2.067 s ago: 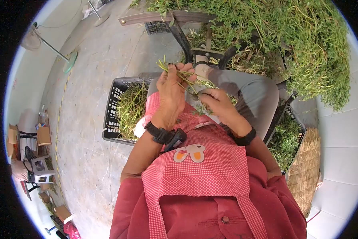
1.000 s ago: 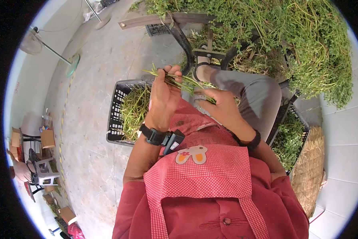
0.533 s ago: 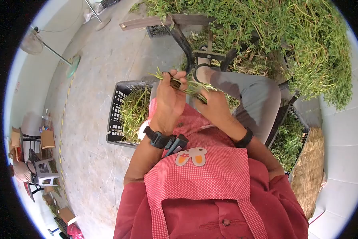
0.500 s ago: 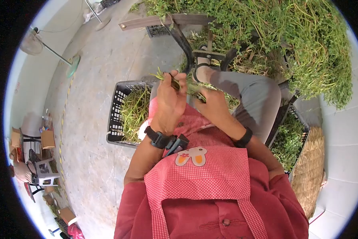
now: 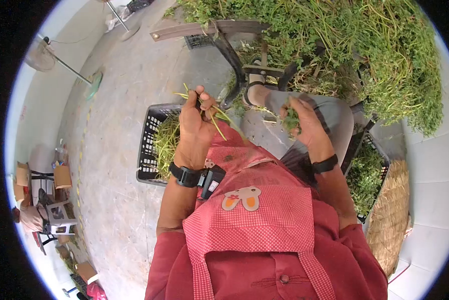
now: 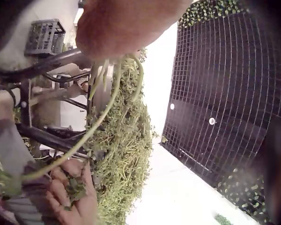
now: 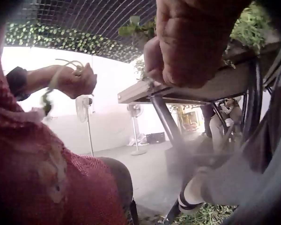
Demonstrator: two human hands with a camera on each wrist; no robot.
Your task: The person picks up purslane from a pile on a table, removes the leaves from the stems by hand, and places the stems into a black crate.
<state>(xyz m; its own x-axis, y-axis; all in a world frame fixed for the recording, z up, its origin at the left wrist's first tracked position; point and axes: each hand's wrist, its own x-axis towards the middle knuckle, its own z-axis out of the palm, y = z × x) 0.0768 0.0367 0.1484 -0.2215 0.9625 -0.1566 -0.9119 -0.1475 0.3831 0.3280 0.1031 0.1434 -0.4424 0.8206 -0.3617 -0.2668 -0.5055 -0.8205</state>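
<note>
Left hand is pinching a few bare green stems up over the lap, and right hand is curled around a wad of stripped leaves above the knee. Looks mid-job: the black crate at the left knee is partly full of stems, but the huge herb pile on the bench beyond is barely dented. Open floor to the left, cramped on the right.

bright daylight – fisheye vignette on head view – wrist views blurred, backlit
</note>
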